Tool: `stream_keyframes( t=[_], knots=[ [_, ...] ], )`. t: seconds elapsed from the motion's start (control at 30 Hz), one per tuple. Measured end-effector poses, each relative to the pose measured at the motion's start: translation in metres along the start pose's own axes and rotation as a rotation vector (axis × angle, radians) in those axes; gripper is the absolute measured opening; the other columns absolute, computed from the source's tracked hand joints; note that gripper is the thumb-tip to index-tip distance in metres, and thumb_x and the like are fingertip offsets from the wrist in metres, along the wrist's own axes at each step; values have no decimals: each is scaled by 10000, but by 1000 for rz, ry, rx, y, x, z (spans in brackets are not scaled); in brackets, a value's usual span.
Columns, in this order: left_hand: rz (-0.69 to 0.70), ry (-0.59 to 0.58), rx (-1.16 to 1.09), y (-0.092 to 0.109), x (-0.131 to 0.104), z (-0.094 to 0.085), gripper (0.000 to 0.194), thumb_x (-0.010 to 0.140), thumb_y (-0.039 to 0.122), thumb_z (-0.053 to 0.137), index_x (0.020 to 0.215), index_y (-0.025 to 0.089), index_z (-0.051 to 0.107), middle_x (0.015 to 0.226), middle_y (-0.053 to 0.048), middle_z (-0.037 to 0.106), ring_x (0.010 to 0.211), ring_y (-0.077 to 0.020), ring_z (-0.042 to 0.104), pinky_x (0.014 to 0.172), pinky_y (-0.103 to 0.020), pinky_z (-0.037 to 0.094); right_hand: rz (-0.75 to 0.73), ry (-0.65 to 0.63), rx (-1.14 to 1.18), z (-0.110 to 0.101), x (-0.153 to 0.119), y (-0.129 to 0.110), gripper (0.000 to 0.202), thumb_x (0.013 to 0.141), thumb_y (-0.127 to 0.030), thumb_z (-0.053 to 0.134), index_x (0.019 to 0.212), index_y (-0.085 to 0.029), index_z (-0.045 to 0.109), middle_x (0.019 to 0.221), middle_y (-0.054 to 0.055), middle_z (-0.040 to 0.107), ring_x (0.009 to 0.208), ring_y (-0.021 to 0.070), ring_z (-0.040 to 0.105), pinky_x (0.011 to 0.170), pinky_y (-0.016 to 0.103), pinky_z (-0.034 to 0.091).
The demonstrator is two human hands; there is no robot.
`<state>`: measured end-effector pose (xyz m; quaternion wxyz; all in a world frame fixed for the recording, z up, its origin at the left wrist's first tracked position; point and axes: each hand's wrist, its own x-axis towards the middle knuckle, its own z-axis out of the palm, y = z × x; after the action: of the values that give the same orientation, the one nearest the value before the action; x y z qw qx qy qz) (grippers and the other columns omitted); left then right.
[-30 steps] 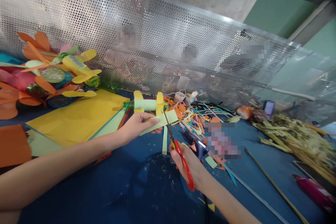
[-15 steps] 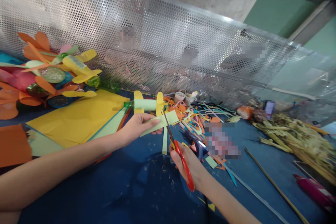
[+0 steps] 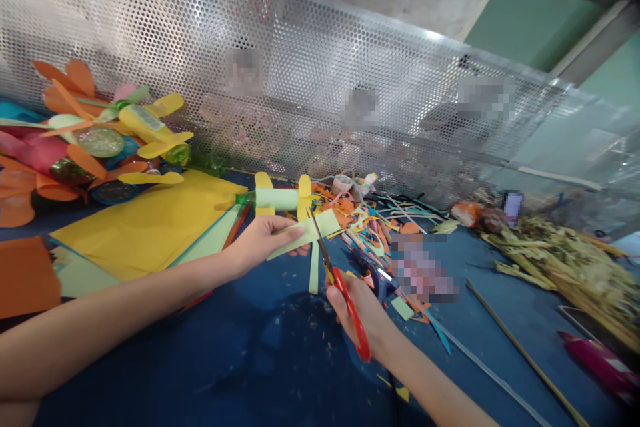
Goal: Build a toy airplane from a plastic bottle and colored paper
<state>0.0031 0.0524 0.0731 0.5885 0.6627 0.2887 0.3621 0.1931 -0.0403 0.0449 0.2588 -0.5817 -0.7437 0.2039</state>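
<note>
Between thumb and fingers, my left hand (image 3: 270, 240) pinches a pale green paper strip (image 3: 327, 223) above the blue table. My right hand (image 3: 357, 307) is closed on red-handled scissors (image 3: 354, 313), whose blades lie across the strip to the right of my left fingers. Whether the blades have cut into the paper I cannot tell. Below the strip lies a narrow pale green paper piece (image 3: 314, 270). Just behind my left hand rests a green bottle wrapped in pale green paper (image 3: 277, 199), with yellow paper wings.
Yellow paper sheets (image 3: 150, 227) and bottle crafts with paper wings (image 3: 150, 127) are at left. Colourful paper scraps (image 3: 370, 227) lie behind my right hand. Dried husks (image 3: 575, 267), a thin stick (image 3: 520, 347) and a magenta object (image 3: 597, 363) lie at right. A perforated metal screen (image 3: 310, 73) stands behind.
My right hand and the scissors have shifted very slightly, with the blades still across the strip. My left hand stays almost in place.
</note>
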Motion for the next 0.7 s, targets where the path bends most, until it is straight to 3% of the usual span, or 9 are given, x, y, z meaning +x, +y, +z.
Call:
stream_keyframes(
  t=[0.23, 0.4, 0.57, 0.7],
  knots=[
    [-23, -36, -32, -6, 3, -3, 244, 794, 385, 574, 799, 162, 672, 748, -29, 700, 705, -152, 633, 689, -251, 481, -14, 81, -123, 7, 5, 6, 458, 863, -555, 240, 558, -215, 278, 486, -24, 357, 440, 111, 369, 441, 233, 245],
    [-82, -69, -50, -22, 11, -8, 245, 825, 358, 509, 830, 171, 666, 809, -50, 700, 765, -172, 637, 734, -280, 479, 95, 95, -129, 12, 8, 1, 475, 887, -523, 239, 522, -220, 274, 411, -33, 345, 395, 114, 407, 422, 227, 275],
    [-120, 81, 49, -30, 20, -20, 208, 777, 273, 482, 921, 204, 616, 887, -38, 688, 817, -202, 629, 731, -311, 481, 221, 62, -307, 5, 10, 5, 510, 900, -496, 214, 499, -217, 362, 421, 19, 476, 448, 170, 528, 470, 262, 340],
    [-95, 121, 262, -28, 22, -27, 195, 760, 255, 442, 924, 220, 542, 849, -12, 660, 777, -194, 604, 651, -298, 464, 310, 5, -512, -1, 9, 8, 404, 854, -463, 387, 596, -187, 530, 594, 103, 629, 601, 241, 627, 529, 294, 380]
  ],
)
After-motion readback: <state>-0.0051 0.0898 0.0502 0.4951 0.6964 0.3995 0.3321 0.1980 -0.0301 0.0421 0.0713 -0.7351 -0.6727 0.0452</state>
